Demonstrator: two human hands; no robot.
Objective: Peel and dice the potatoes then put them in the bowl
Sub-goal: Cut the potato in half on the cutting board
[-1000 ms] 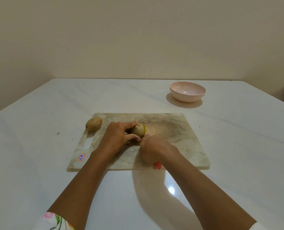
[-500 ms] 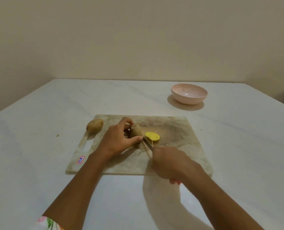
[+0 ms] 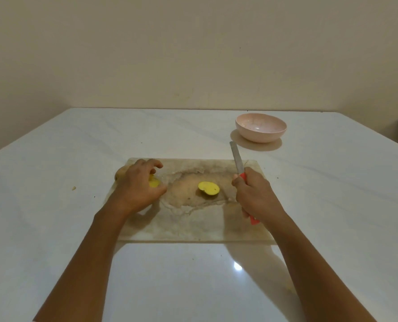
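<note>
Two potato halves (image 3: 208,188) (image 3: 153,182), one whole potato (image 3: 119,175), one knife (image 3: 237,159), one bowl (image 3: 260,127), one cutting board (image 3: 193,219).

The left hand (image 3: 138,185) curls over the held half (image 3: 153,182) of a potato at the board's (image 3: 193,225) left end, its yellow cut face showing under the fingers. The loose half (image 3: 209,188) lies cut face up mid-board, apart from both hands. The right hand (image 3: 255,196) grips the red-handled knife (image 3: 237,159), blade raised and pointing away towards the pink bowl (image 3: 260,129). A whole potato (image 3: 119,175) peeks out behind the left hand.
</note>
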